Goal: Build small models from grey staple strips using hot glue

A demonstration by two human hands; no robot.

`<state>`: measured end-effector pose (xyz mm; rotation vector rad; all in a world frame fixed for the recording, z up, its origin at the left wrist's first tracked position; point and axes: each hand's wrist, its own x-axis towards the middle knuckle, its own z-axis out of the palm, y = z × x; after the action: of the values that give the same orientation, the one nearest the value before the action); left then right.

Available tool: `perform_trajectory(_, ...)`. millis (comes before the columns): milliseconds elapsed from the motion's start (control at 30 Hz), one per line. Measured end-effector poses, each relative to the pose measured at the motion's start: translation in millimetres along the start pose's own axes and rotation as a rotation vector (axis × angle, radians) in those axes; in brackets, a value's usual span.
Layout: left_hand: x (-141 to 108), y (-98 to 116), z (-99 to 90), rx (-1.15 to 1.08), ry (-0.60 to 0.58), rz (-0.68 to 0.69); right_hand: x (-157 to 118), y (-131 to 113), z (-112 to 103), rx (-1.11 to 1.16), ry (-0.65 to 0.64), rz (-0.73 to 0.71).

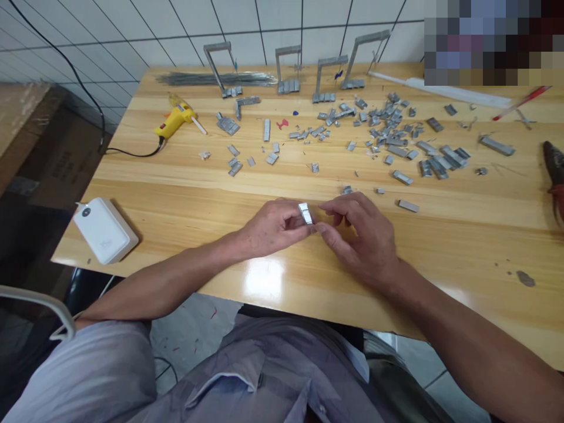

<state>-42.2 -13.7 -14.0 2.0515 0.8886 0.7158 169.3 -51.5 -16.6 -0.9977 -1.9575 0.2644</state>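
Just above the front part of the wooden table, my left hand [282, 226] pinches a small shiny metal block [305, 214] between thumb and fingers. The block stands tilted and looks made of short segments side by side. My right hand [363, 235] is close on its right side, with thumb and index finger apart. The right thumb tip is at the block's lower end; whether it touches cannot be made out. Beyond my hands lie a little grey metal piece [347, 190] and a flat grey bar [408, 205].
Many grey metal pieces [390, 120] are scattered over the table [189, 194]. Several upright metal frames [288, 70] stand along the tiled wall near a wire bundle [220, 79]. A yellow glue gun [174, 120] and white power bank [106, 230] lie left. A red pen [522, 103] is at right.
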Motion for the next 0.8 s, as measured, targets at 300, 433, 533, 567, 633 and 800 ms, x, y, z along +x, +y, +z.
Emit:
perform_trajectory(300, 0.6, -6.1, 1.1, 0.181, 0.038, 0.160, -3.9, -6.3, 2.4, -0.279, -0.044, -0.128)
perform_trajectory(433, -0.6, -4.8, 0.1, 0.167, 0.047, 0.088, -4.0, -7.2, 0.4, -0.350, -0.029, -0.110)
perform_trajectory(533, -0.2, -4.9, 0.8, 0.170, 0.061, 0.102, -4.5, -7.3, 0.5, -0.314, -0.027, -0.096)
perform_trajectory(567, 0.0, -5.2, 1.2, 0.173, 0.067, 0.115, -4.6, -7.1, 0.6, -0.307, -0.041, -0.110)
perform_trajectory(633, 0.5, -5.6, 1.8, 0.182, 0.071, 0.132, -5.0, -6.2, 0.8, -0.321, -0.083, -0.149)
perform_trajectory(800, 1.0, -3.0, 1.6, 0.177, 0.061, 0.102, -5.7, -4.7, -0.2, -0.363, -0.098, -0.109)
